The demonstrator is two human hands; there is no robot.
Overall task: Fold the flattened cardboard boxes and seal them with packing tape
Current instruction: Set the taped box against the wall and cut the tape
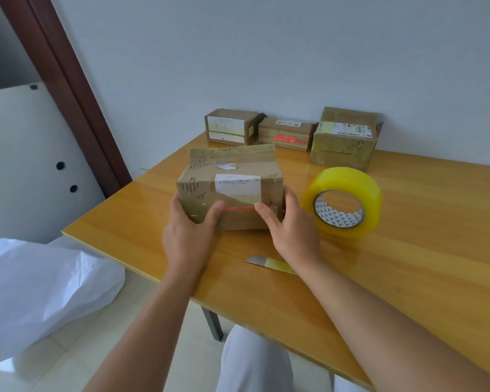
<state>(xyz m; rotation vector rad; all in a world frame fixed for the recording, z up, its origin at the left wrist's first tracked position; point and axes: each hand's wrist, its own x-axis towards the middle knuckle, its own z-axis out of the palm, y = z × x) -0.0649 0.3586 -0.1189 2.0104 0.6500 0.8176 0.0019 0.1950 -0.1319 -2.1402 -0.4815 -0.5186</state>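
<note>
Head view, the only one. Box (229, 190) sits near the left end of the wooden table (408, 264), both my hands on it. My left hand (188, 233) wraps the near-left corner, thumb (217, 208) pressing the near face by the red strip (239, 208). My right hand (290, 233) clamps the near-right corner, thumb on the near face, fingers curled round the right end. Neither hand hangs free.

Handling, my guess: worn, reused cardboard, light, stiff on the edges but dented and soft in the panels. Old glossy tape on the left part looks slick, so I'd grip at the corners and folded edges, not mid-panel. One flap (232, 154) stands up at the far side; top not yet sealed.

Tape roll (343, 202), yellowish clear, stands on edge just right of the box, near my right hand, not touching it as far as I can tell. A cut strip of tape (272, 265) lies flat on the table near the right wrist.

Containers: three more boxes at the far edge against the wall, left box (229, 127), middle box (287, 134), right box (344, 137). All look folded up. Contents of any box: cannot tell, nothing visible inside. White sack (40, 292) on the floor, left.
</note>
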